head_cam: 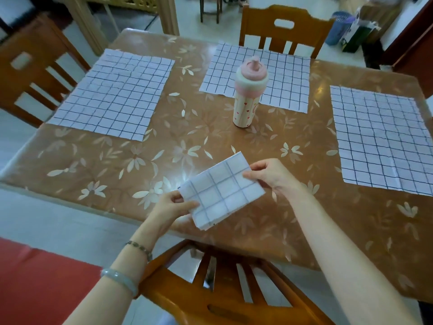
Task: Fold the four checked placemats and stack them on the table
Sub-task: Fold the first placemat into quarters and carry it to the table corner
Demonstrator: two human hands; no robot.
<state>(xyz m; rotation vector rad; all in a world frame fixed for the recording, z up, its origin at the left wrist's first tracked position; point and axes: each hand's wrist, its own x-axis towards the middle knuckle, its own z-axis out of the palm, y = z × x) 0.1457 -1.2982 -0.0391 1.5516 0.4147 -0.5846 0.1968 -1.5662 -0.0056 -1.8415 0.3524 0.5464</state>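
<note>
A folded white placemat with dark checks [221, 192] is held just above the near edge of the table. My left hand [172, 205] pinches its near left corner. My right hand [273, 175] pinches its far right edge. Three more checked placemats lie flat and unfolded: one at the far left [114, 92], one at the far middle [284, 76], one at the right [382, 139]. The far middle mat is partly hidden by a bottle.
A cream and pink bottle [248, 95] stands upright mid-table on the brown floral tablecloth [117, 165]. Wooden chairs stand at the near side [210, 289], far side [283, 29] and left side [30, 69]. Bags sit on the floor far right [353, 34].
</note>
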